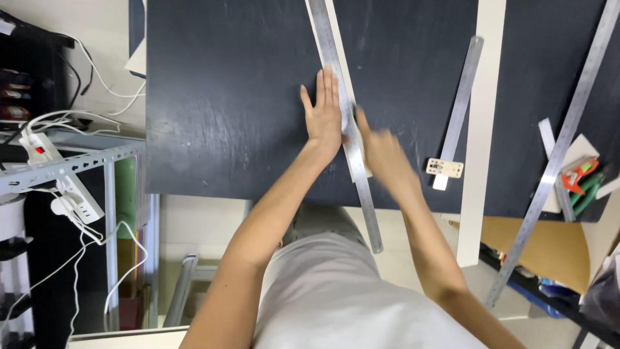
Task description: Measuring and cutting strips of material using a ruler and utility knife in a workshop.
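A long steel ruler [329, 45] lies slanted across a black board [226, 97], over a narrow white strip [337, 32]. My left hand [325, 113] lies flat with fingers spread, pressing on the board and the ruler's left edge. My right hand [381, 152] is blurred, just right of the ruler, near the white strip's lower end; whether it grips anything I cannot tell.
A shorter steel ruler [462, 103] and a small perforated wooden piece [444, 168] lie to the right. A white panel [481, 129] and another long ruler [562, 148] cross the right side. Cutters and pens [581, 178] sit far right. A metal shelf with power strips [64, 187] stands left.
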